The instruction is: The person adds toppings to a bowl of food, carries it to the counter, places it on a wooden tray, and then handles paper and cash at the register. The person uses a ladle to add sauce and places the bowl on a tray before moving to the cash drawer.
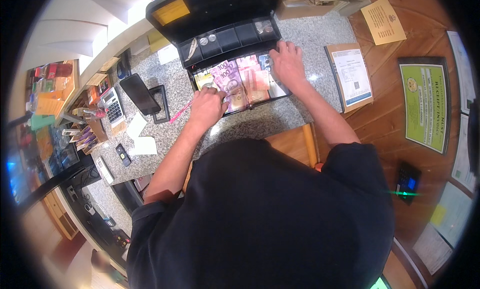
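A black metal cash box (247,108) stands with its lid (221,7) raised on the speckled stone counter. Purple banknotes (228,79) lie fanned in its left half, beside red-orange notes (258,79) and blue notes (265,62). My left hand (208,105) is at the front left corner, thumb and index finger at the purple notes' left edge. A pink pen (180,112) sticks out from beside that hand; whether the hand holds it is unclear. My right hand (288,66) reaches over the box's right side, fingers bent, fingertips partly hidden. Behind the notes, a coin tray (228,39) holds some coins.
Left on the counter are a smartphone (139,94), a black frame-like object (162,105), a calculator (112,107), paper slips (144,144), a small black device (123,154) and a white remote (104,169). A clipboard with a document (351,77) lies right of the box.
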`<state>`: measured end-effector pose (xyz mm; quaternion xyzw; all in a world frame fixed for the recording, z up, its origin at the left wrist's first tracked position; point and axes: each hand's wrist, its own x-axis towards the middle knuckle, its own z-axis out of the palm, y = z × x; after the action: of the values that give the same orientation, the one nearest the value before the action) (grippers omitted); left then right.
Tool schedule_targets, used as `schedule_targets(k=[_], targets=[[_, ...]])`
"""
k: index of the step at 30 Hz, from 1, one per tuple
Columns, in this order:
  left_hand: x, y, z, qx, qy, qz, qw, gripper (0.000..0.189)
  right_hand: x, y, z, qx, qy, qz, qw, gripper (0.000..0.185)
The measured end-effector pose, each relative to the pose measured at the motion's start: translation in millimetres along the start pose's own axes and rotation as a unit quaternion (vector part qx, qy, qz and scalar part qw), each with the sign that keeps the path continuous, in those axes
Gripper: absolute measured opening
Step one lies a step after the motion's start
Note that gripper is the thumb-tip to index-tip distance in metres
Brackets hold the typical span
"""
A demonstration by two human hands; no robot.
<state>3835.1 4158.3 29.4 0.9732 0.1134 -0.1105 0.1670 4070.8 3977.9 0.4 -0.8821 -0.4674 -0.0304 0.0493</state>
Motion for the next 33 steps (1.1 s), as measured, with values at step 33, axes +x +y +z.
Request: schedule_targets(k=[33], targets=[[23,23,22,-0.01,0.163,0.084,0.983,0.041,-32,32,-91,0.423,0.163,0.115,0.884,0.016]])
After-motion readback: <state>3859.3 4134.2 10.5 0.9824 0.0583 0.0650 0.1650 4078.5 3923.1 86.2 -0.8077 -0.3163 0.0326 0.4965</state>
